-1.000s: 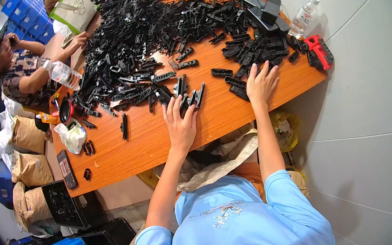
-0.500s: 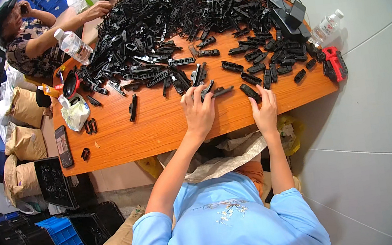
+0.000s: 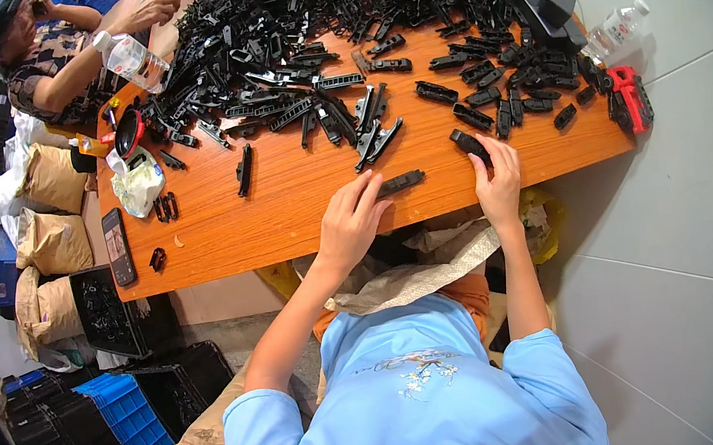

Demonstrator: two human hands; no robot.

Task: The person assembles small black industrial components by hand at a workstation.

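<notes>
At the near edge of the orange-brown wooden table [image 3: 234, 249], my left hand [image 3: 348, 226] has its thumb and fingers at the left end of a slim black plastic part [image 3: 402, 182], closed on it as far as shows. The fingertips partly cover that end. My right hand [image 3: 500, 181] pinches a chunkier black plastic part [image 3: 469, 144], tilted just above or on the tabletop. Beyond my left hand, several long glossy black pieces [image 3: 378, 140] lie in a loose cluster. Past my right hand, several stubby black parts [image 3: 472, 117] are scattered.
A big heap of black plastic parts [image 3: 284, 16] covers the far side. Bottles stand at left [image 3: 133, 63] and right [image 3: 618, 30], near a red tool-like object [image 3: 628, 99]. A phone [image 3: 117, 247] lies at the left edge. Another person's arm [image 3: 105, 53] reaches in from far left.
My left hand has let go of a long piece by the cluster and drawn the slim part toward me. My right hand keeps its part. The whole view has shifted slightly.
</notes>
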